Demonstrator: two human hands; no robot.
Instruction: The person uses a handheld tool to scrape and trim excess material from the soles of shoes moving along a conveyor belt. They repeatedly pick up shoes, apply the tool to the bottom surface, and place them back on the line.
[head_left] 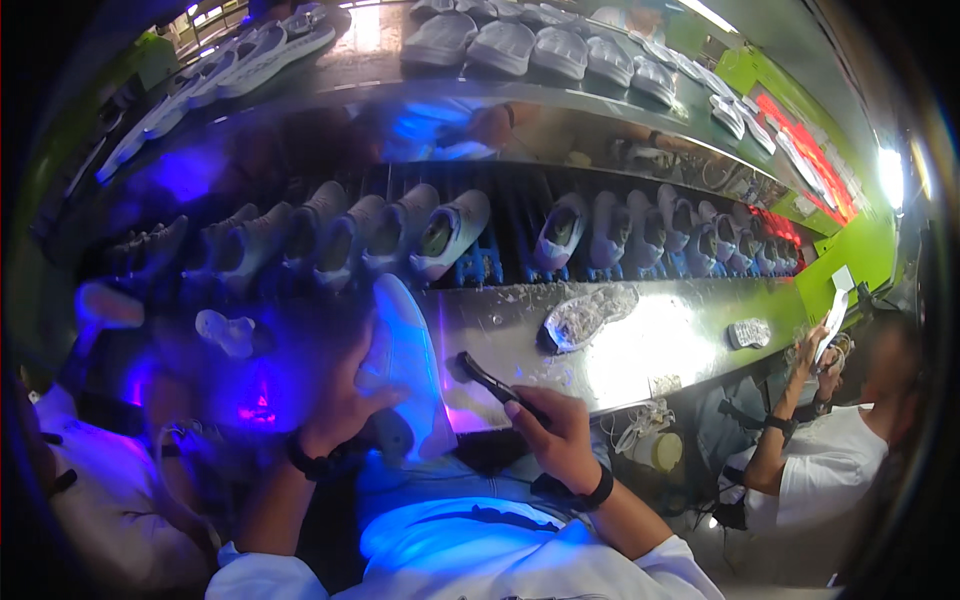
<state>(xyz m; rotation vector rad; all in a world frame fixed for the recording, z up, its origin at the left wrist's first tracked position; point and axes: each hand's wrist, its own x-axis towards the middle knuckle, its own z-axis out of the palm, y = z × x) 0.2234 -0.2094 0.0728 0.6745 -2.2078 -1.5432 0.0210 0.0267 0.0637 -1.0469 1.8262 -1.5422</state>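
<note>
My left hand (345, 395) grips a white shoe sole (408, 365) that stands on edge, glowing blue under violet light. A dark-handled brush (487, 378) is held in my right hand (553, 432), its head pointing up and left toward the sole. Both hands work at the near edge of a shiny metal bench (680, 345). Each wrist wears a dark band.
A row of grey and white shoes (440, 235) rides on a conveyor behind the bench; more shoes (545, 45) line an upper shelf. A loose sole (588, 318) and a small pad (750, 333) lie on the bench. A person in white (830, 465) works at right, another person (100, 490) at left.
</note>
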